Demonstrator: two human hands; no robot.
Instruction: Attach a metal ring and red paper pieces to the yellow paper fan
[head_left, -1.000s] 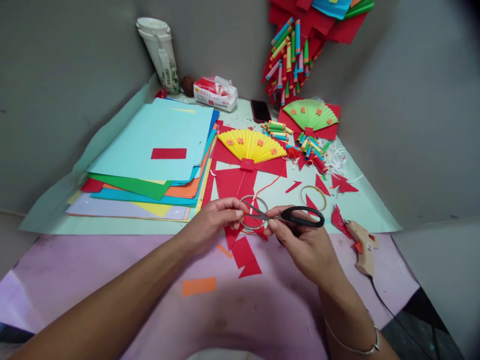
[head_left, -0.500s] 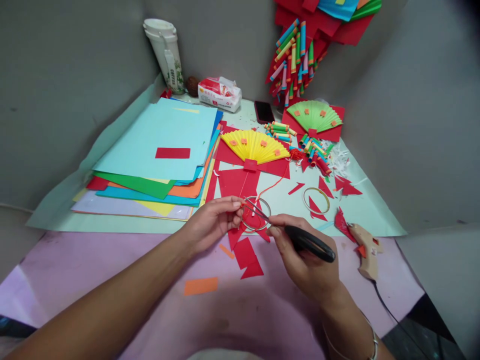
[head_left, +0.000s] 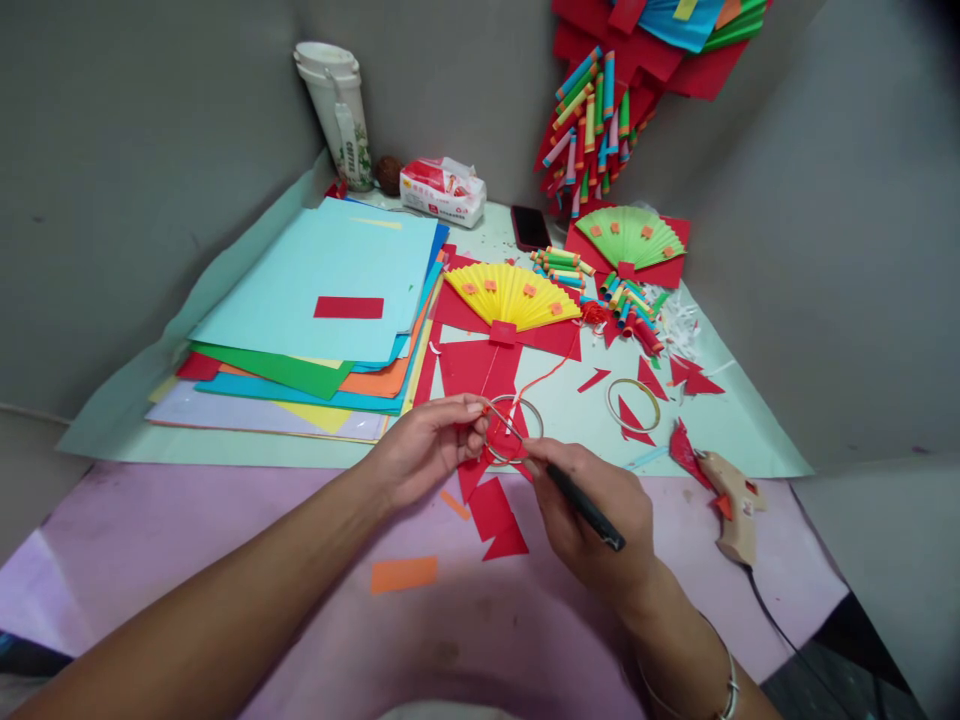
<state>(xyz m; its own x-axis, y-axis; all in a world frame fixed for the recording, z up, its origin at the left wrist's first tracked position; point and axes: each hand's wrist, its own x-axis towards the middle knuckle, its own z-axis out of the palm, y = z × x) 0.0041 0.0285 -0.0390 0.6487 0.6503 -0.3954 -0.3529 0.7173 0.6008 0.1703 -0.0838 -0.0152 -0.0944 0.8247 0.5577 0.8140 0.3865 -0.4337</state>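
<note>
My left hand [head_left: 424, 445] is closed in a pinch on a red cord [head_left: 538, 381], which curves up toward the yellow pleated paper fan [head_left: 525, 295]. With my right hand [head_left: 611, 520] I grip black-handled scissors [head_left: 583, 508]; their narrow metal tips reach the cord at my left fingertips. Whether the blades are apart is hard to make out. Just beyond the fingers lies a ring-shaped roll [head_left: 541, 420] around more red cord, on red paper. An orange tab row decorates the fan, and a red paper piece [head_left: 503, 332] sits at its base.
A stack of coloured paper [head_left: 300, 280] lies left. Rolled paper tubes [head_left: 634, 305], a green fan [head_left: 630, 238] and a phone [head_left: 530, 228] are at the back. A second ring [head_left: 610, 405] and a corded glue gun [head_left: 739, 510] lie right, among red scraps [head_left: 502, 510].
My right hand has turned the scissors and moved slightly left, so the handle now shows edge-on. My left hand keeps its pinch on the cord. The view has shifted slightly.
</note>
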